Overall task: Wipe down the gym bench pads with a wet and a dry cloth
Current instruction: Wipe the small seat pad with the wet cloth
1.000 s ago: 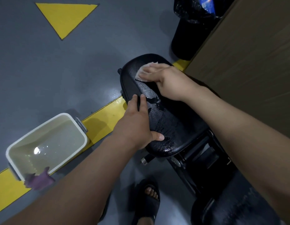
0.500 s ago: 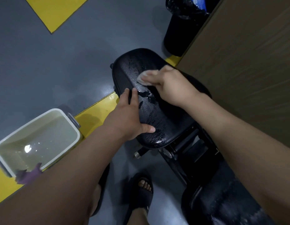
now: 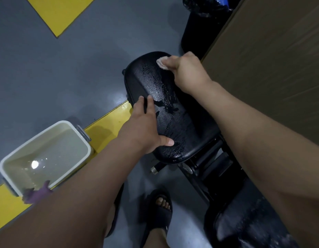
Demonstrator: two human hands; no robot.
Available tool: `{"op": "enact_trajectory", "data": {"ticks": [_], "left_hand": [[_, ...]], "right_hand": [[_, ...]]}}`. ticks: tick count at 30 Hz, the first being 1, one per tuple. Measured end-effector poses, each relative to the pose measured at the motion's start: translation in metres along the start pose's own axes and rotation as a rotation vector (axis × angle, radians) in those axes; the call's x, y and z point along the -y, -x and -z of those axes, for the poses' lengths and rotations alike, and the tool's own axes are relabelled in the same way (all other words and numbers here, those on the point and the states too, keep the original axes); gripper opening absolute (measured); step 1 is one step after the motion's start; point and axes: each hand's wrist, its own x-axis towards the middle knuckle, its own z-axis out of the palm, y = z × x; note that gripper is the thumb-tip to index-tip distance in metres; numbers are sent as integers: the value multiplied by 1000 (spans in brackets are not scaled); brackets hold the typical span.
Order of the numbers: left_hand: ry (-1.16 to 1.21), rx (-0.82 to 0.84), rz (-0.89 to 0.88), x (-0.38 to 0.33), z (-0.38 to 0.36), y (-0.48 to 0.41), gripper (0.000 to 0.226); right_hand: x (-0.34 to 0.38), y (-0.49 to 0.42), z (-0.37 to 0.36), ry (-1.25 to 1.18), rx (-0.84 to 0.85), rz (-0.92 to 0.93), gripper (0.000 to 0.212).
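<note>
A water tub (image 3: 53,140) is sitting at eight o'clock from the wet seat pad (image 3: 182,122), with a purple cloth (image 3: 36,195) draping over its near rim. The left hand (image 3: 143,127) is resting on the pad's nine o'clock edge, fingers straight. The right hand (image 3: 188,72) is gripping a white cloth (image 3: 161,62) at the pad's twelve o'clock end.

Dim overhead light glares off the tub (image 3: 48,140) and wet pad (image 3: 182,126); edges blurred.
</note>
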Motion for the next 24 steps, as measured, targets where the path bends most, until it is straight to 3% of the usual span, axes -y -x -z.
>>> {"op": "enact_trajectory", "data": {"ticks": [7,11,15,21,24], "left_hand": [[3,3,-6,3,2,3,146],[15,16,-9,4,5,4,143],[12,36,-14,7,4,3,143],[-23,48,-21,7,8,1,141],[-36,52,-27,9,8,1,141]], "right_hand": [[26,136,19,-123,-96,92,45],[42,190,24,-89,-14,207,49],[29,173,19,-82,-11,214,46],[-12,85,-1,-75,-46,-134,41],[2,98,4,-79,-84,-94,42]]}}
